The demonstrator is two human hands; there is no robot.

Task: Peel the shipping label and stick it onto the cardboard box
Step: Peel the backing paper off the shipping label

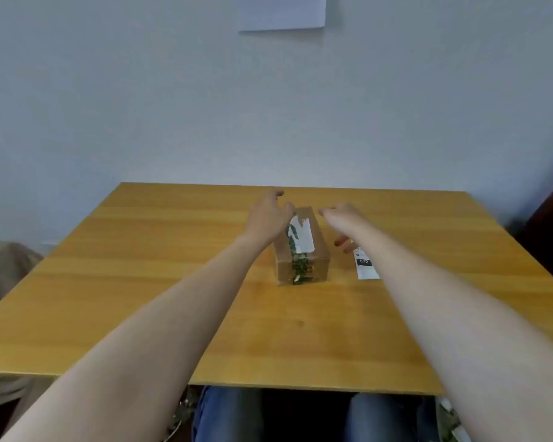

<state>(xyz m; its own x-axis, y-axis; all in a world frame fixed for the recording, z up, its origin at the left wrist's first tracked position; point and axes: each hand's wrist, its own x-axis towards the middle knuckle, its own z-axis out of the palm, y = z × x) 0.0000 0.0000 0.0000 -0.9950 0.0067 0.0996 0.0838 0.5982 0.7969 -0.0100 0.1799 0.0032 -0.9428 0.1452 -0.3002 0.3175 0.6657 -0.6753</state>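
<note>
Beside the cardboard box (302, 247), both hands' spread fingers (278, 194) blur; right forearm half-hides the label (366, 266).

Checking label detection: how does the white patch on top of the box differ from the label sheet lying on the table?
The white patch sits on top of the cardboard box; the label sheet lies flat on the table, right of the box. The patch looks torn and blank, crossed by green-printed tape; the sheet shows a black block with print. The right hand partly covers the sheet. Both are white.
</note>
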